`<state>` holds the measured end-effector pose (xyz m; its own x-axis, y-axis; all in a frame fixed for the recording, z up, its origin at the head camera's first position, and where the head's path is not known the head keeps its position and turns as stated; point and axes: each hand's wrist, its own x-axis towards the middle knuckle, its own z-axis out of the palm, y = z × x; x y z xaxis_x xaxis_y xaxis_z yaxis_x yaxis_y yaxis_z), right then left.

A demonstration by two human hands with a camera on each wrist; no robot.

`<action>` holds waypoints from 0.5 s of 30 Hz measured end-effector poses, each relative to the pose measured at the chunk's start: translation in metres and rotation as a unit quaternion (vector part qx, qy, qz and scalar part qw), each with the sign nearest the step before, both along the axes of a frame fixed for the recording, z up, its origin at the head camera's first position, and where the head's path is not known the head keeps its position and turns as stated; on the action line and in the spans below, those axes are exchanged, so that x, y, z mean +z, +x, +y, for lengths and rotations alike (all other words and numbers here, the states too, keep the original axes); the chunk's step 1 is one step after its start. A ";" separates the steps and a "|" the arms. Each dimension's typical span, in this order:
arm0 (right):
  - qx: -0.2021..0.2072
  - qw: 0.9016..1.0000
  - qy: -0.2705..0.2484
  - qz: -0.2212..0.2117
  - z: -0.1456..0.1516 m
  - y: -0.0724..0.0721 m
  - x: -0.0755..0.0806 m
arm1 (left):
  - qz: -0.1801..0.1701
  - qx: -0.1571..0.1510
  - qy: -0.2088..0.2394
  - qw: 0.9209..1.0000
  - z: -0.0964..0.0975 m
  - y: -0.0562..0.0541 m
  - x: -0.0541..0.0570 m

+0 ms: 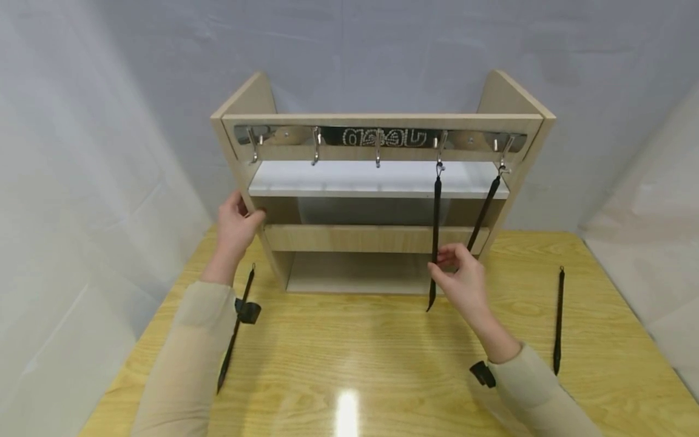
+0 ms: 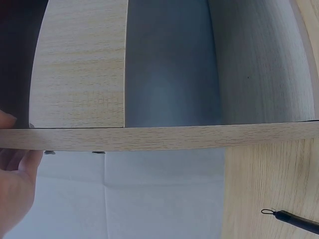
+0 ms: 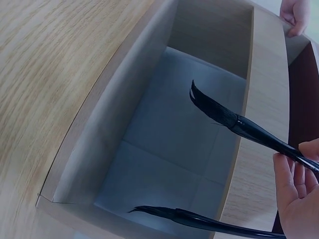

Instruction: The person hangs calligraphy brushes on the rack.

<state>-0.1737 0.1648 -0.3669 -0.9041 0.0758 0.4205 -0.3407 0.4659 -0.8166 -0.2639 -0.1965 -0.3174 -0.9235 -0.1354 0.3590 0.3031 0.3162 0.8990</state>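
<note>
My left hand grips the left side panel of a small wooden shelf, thumb on its inner side and fingers outside. With thumb and fingers, my right hand pinches the lower handle of a black calligraphy brush. That brush hangs by its loop from a hook on the metal hook rail, its curved dark bristles pointing down in front of the bottom shelf. Just right of it, a second calligraphy brush hangs at a slant from the rightmost hook, partly behind my right hand.
Another black brush lies on the wooden table at the right. A similar brush lies at the left, beside my left forearm, partly covered by a black wrist strap. Pale cloth hangs behind the shelf.
</note>
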 end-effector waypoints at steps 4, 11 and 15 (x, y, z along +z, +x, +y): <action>0.003 1.000 -0.010 -0.001 -0.003 0.001 0.003 | -0.001 0.001 0.004 1.000 0.000 0.001 0.000; 0.003 1.000 -0.013 0.005 -0.004 -0.005 0.000 | -0.008 0.007 0.001 1.000 -0.001 0.000 -0.001; 0.005 1.000 -0.017 0.014 -0.003 -0.009 -0.005 | -0.009 0.008 0.002 1.000 -0.001 -0.001 -0.002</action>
<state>-0.1824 0.1616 -0.3723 -0.8928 0.0818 0.4429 -0.3677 0.4354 -0.8217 -0.2651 -0.1973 -0.3192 -0.9277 -0.1512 0.3414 0.2817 0.3167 0.9057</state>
